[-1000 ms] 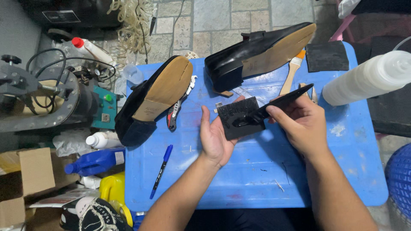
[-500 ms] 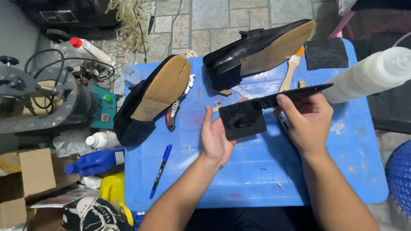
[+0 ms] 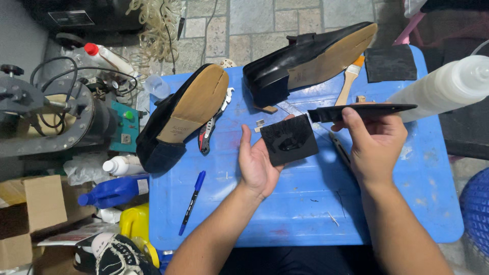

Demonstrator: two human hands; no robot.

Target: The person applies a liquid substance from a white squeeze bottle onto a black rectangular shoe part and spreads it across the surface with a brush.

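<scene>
Nearest the camera, two bare forearms reach over a blue table (image 3: pixel 305 219). The left hand (image 3: pixel 257 165) lies palm up with its fingers open, and a black rubber square (image 3: pixel 289 140) rests against the fingertips, tilted up. The right hand (image 3: pixel 374 142) is closed around a thin black sole piece (image 3: pixel 361 111), held flat and edge-on just beyond the square; the two pieces look close but apart. A blue pen (image 3: pixel 192 201) lies on the table to the left. Further out, a black shoe (image 3: pixel 181 119) lies sole up at the table's left edge, with a red-handled tool (image 3: pixel 211 130) beside it. A second black shoe (image 3: pixel 305 58) lies on its side at the far edge, next to a paintbrush (image 3: pixel 349 81) and a dark pad (image 3: pixel 389 62). A white squeeze bottle (image 3: pixel 445 86) lies to the right.
</scene>
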